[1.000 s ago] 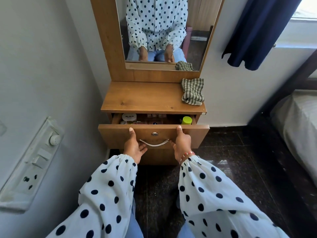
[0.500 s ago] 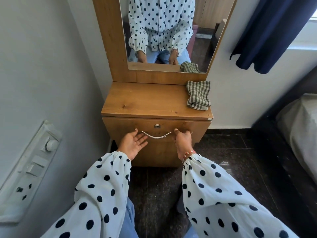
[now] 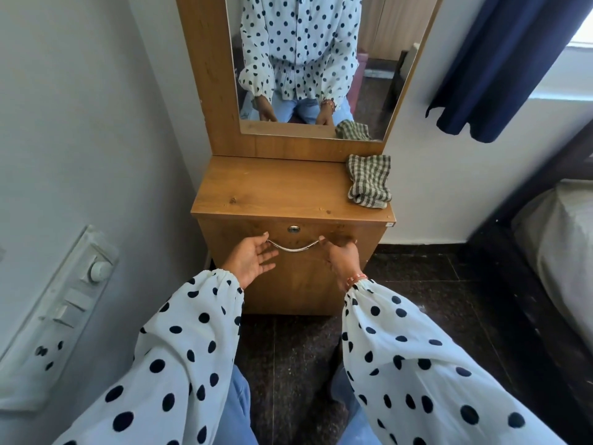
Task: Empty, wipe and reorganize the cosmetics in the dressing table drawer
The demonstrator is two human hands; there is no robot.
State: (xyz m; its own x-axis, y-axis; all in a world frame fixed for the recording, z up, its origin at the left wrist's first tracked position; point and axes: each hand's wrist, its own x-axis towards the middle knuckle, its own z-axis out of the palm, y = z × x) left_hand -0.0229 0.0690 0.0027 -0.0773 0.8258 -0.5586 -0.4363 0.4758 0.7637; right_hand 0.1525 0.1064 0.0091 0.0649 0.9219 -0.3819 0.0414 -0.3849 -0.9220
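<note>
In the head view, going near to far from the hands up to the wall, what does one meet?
left hand and right hand → drawer handle → drawer lock → dressing table top with checked cloth → mirror

Plain white walls (image 3: 80, 123), dark speckled stone floor (image 3: 426, 284), navy curtain (image 3: 500, 59) by a bright window (image 3: 582, 30), and a white switch panel (image 3: 64, 309) on the left wall.

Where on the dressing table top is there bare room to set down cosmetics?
The tabletop is bare from its left edge to the checked cloth, mirror frame behind. Only the right rear corner, under the cloth, is taken.
</note>
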